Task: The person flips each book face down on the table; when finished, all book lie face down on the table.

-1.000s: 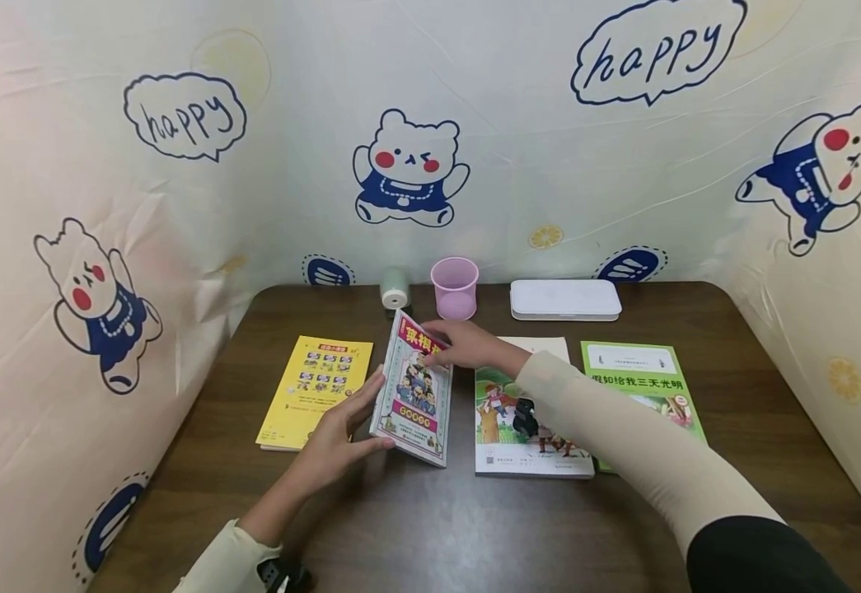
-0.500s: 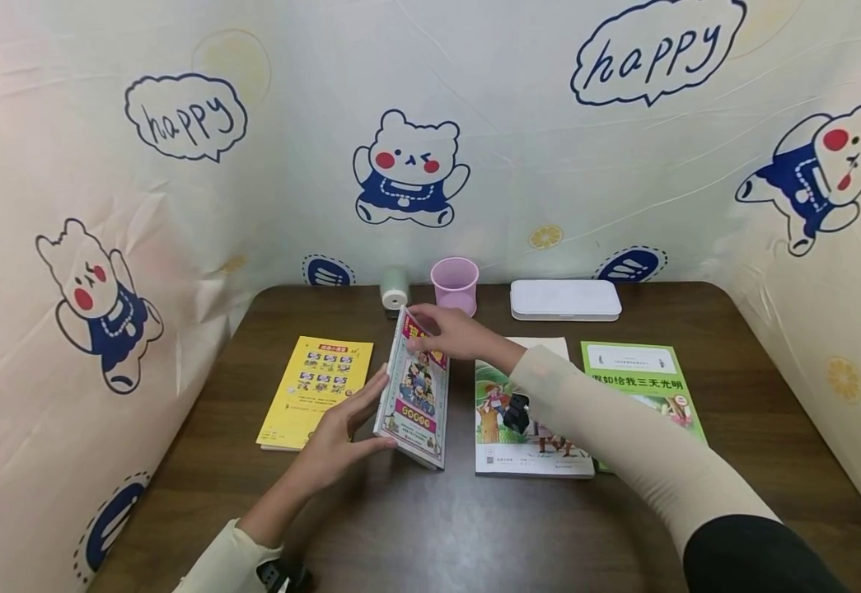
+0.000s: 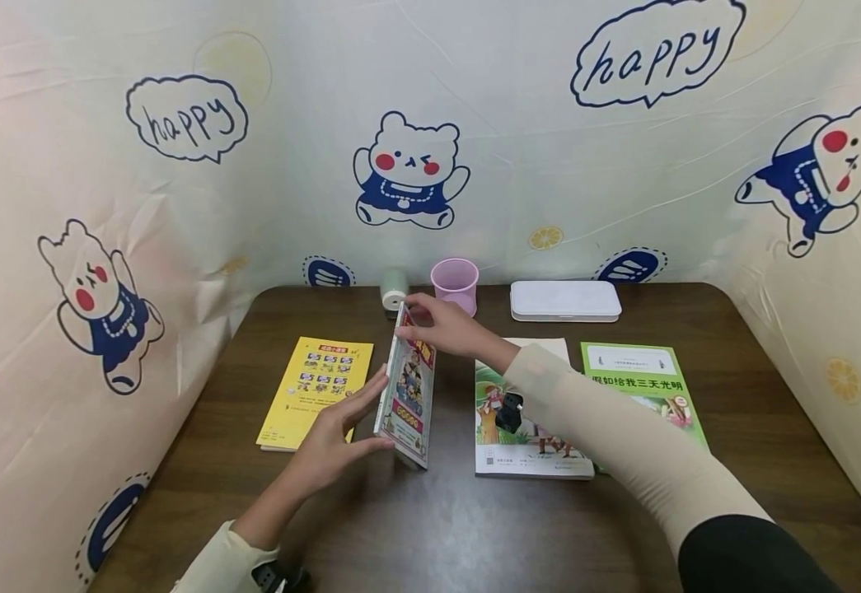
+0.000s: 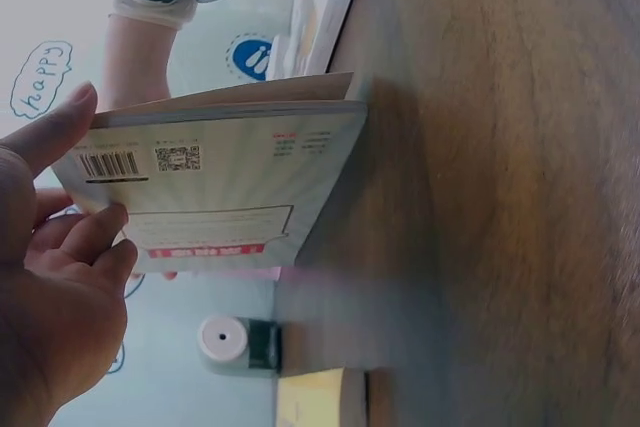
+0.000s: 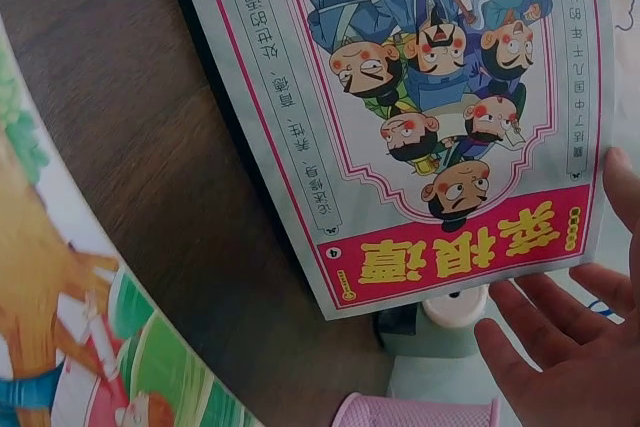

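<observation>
A comic-style book with a pink and white cover stands tilted on its lower edge in the middle of the table. My left hand grips its left side; in the left wrist view the thumb lies over the edge and curled fingers press the back cover, which bears a barcode. At the upper left corner, my right hand holds the book between thumb and fingers. The right wrist view shows the front cover with cartoon figures, and the right hand's fingers at its top edge.
A yellow book lies to the left. Right of the held book lie a white illustrated book and a green book, partly under the right arm. Along the back stand a light green cylinder, a pink cup and a white case.
The book has turned more edge-on, its front cover swinging round to the right and now looking narrower. My right hand has shifted left and away with its top corner; my left hand stays nearly still.
</observation>
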